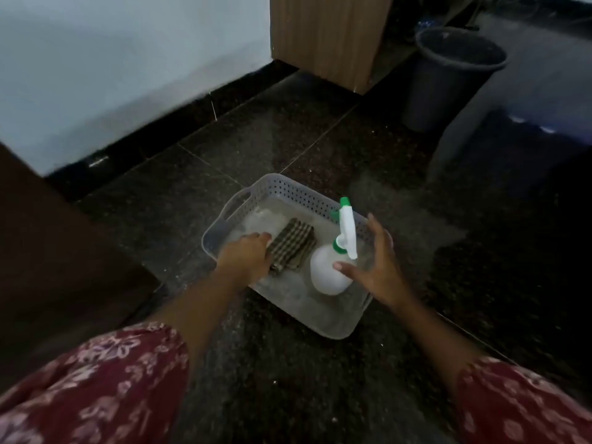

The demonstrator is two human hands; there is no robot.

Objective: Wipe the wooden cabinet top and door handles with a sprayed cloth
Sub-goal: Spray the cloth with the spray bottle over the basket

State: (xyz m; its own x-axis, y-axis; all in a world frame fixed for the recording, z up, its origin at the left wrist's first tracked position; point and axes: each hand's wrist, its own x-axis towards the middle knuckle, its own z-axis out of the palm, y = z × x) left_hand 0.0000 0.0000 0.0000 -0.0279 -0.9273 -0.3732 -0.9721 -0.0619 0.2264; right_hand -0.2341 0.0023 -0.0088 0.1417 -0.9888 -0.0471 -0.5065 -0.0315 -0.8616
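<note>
A folded checked cloth (291, 245) is lying inside a perforated plastic basket (290, 190) on the dark floor. The left hand (248, 256) is closing on the cloth's near edge, fingers curled over it. The right hand (373, 262) is hovering open beside a white spray bottle (330, 270) standing in the basket. A dark bin (448, 81) is standing beyond the basket.

No legible text (blurry throughout)
</note>
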